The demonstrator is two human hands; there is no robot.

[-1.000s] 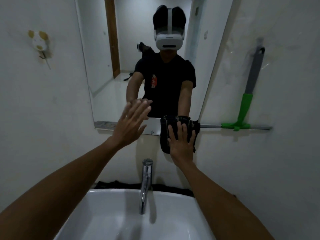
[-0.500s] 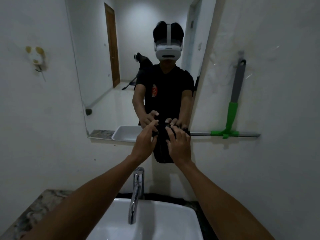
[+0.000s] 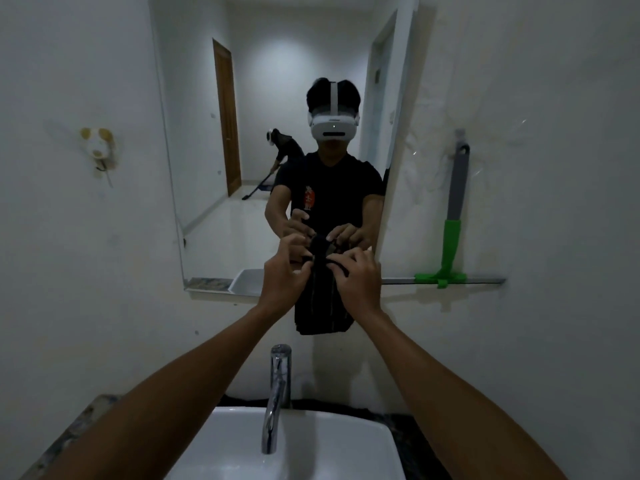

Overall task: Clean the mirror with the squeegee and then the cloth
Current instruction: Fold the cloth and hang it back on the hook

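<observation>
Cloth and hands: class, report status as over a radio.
Both hands, left and right, gripping dark cloth at mirror lower edge. Squeegee hanging on wall, untouched. Nothing blocking the glass.

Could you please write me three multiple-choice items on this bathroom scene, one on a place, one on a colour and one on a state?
1. Where is the squeegee?
A. in the sink
B. on the wall right of the mirror
C. in the left hand

2. What colour is the squeegee's lower part?
A. green
B. red
C. yellow

3. What are the hands doing?
A. both hang idle
B. only the right hand touches the cloth
C. both grip the cloth

Answers: 1 B, it hangs on the wall beside the mirror's right edge. 2 A, green under a grey handle. 3 C, left hand and right hand both curl fingers round the dark cloth.
</observation>
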